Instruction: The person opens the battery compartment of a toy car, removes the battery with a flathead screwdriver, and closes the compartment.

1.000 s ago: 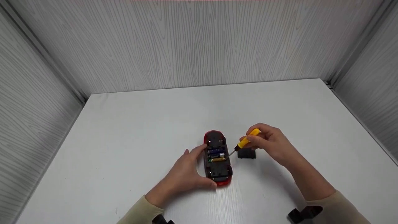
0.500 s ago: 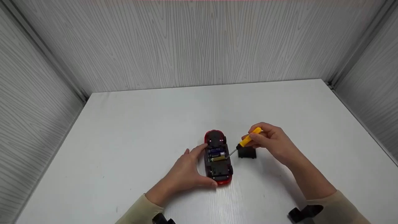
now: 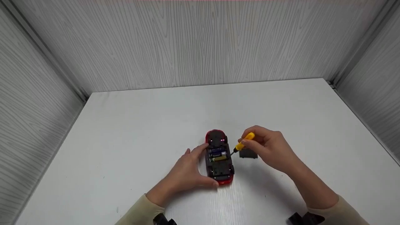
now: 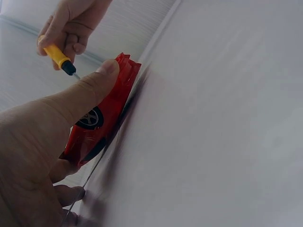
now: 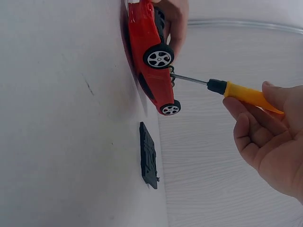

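1. Two bare hands are at one red toy car (image 3: 221, 170), which lies upside down on the white table (image 3: 140, 134), with its wheels turned upward.

2. The left hand (image 3: 187, 175) has its thumb and forefinger spread wide, and it holds the car between them — the thumb against the near end, the forefinger on the left side.

3. The right hand (image 3: 269, 148) pinches the yellow handle of a screwdriver (image 3: 244, 142) between thumb and fingers; its remaining fingers are loosely bent.

4. The metal shaft slopes down to the right edge of the open battery compartment (image 3: 228, 151). Whether the tip touches a battery, I cannot tell.

5. Inside this compartment, three cells lie side by side across the car: two blue batteries (image 3: 215, 150) and, nearest to the person, one gold battery (image 3: 219, 158).

6. A black cover (image 3: 248, 153) rests on the table, to the right of the car, partly under the right hand.

7. Both arms wear beige sleeves (image 3: 140, 210); behind the table stands a pale wood-grain wall (image 3: 200, 43).
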Tool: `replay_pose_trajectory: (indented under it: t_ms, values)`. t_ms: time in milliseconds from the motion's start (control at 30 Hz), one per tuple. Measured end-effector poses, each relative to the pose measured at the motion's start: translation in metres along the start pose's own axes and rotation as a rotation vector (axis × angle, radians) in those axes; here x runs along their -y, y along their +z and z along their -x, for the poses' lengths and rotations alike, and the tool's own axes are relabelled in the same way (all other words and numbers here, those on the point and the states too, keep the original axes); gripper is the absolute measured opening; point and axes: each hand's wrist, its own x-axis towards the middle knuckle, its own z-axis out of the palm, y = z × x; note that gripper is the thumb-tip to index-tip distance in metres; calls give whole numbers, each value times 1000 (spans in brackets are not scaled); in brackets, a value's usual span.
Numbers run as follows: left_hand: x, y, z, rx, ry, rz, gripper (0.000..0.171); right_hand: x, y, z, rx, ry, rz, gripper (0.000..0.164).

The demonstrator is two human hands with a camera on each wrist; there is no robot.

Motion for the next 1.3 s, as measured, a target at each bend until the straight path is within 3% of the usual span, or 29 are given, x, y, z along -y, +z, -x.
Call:
replay_pose_trajectory:
  t_ms: [133,333,700,900,1100,1300]
  values:
    - [0,0,0,0,-1,-2,130,-1,2,0,2,0,9,8]
    - [0,1,0,-10,17,-10,129,-11,-3,-6,37,34,-60,11]
    - [2,1,0,-14,25,1,130,-35,-7,-15,114,167,-219,22]
    - [2,1,0,-9,16,6,130,-38,-14,-14,96,168,-274,23]
    - [2,1,0,-7,0,2,130,-40,-21,-15,95,162,-273,25]
    - [2,1,0,-10,21,-1,130,-42,-31,-15,102,182,-204,24]
